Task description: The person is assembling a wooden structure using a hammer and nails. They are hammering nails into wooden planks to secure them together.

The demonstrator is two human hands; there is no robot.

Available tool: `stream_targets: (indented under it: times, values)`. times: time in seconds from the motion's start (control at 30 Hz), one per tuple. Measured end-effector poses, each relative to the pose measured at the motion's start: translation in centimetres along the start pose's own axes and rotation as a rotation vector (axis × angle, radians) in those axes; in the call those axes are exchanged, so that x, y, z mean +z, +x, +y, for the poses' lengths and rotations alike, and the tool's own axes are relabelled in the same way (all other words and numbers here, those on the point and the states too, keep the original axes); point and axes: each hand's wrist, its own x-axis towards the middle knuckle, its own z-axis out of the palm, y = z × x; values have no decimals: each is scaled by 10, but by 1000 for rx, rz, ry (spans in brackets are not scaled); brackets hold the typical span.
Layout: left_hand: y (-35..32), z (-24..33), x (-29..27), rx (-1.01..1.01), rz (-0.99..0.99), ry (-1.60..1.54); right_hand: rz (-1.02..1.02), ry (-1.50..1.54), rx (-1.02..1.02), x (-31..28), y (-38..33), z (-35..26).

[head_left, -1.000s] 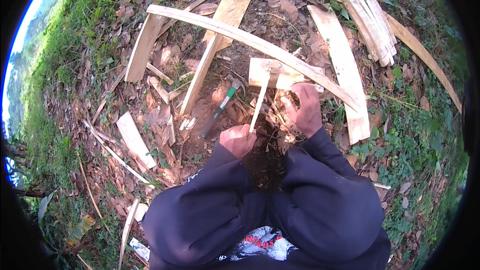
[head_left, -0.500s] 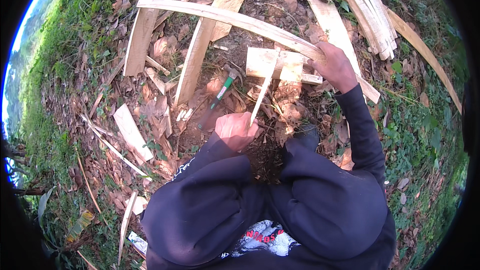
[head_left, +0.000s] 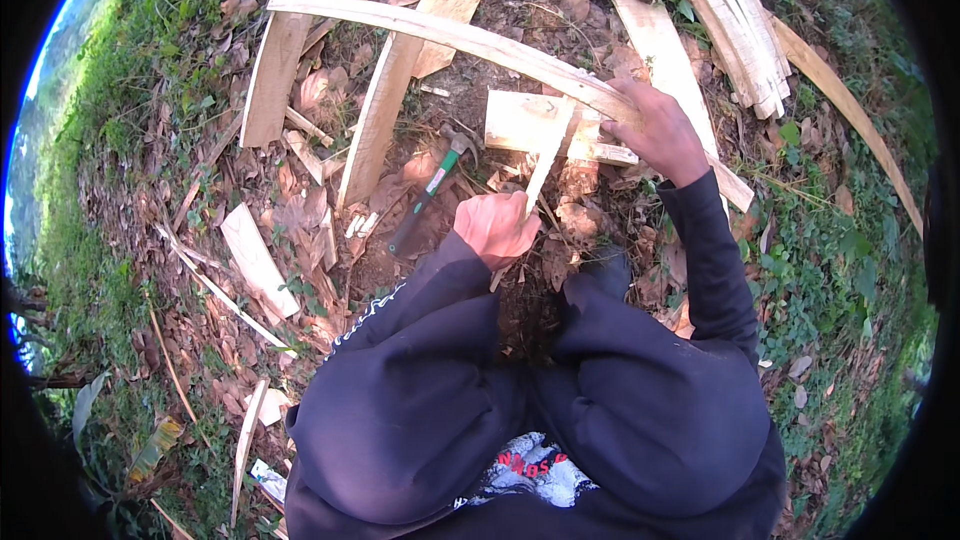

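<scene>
My left hand is closed around a thin wooden strip, which slants up and away from the fist. The strip's far end lies over a short, wide board on the ground, close under a long plank. My right hand grips that long plank, fingers over its edge; it stretches far to the left and rests across two boards. Left of the strip lies a hammer with a green and dark handle, its head pointing away from me.
Upright under the plank are a left board and a middle board. A flat board lies beyond my right hand, and a stack of slats at the far right. Dry leaves, offcuts and weeds cover the ground.
My left hand has moved a little up and to the right with the strip, whose far end now lies nearer the long plank. My right hand keeps its grip on the plank.
</scene>
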Motion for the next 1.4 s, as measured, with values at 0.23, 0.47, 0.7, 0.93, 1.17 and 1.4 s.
stream_targets:
  times: [0.23, 0.47, 0.7, 0.93, 1.17, 1.4]
  values:
    - [-4, -4, 0, 17, 13, -40, -59, 78, -73, -2, 13, -6]
    - [-8, -5, 4, 32, 55, -24, -58, 34, -88, 2, 17, -19]
    - [-18, -7, 13, -75, -20, 67, -85, 110, -52, 5, 11, -25]
    - [-35, -18, -27, -128, 5, 90, -16, 53, -142, 19, 14, -29]
    - [-59, -46, -77, -147, 62, 222, 66, 68, -345, 54, 52, -71]
    - [-62, -93, -92, -143, 136, 258, 104, 18, -346, 96, 91, -93]
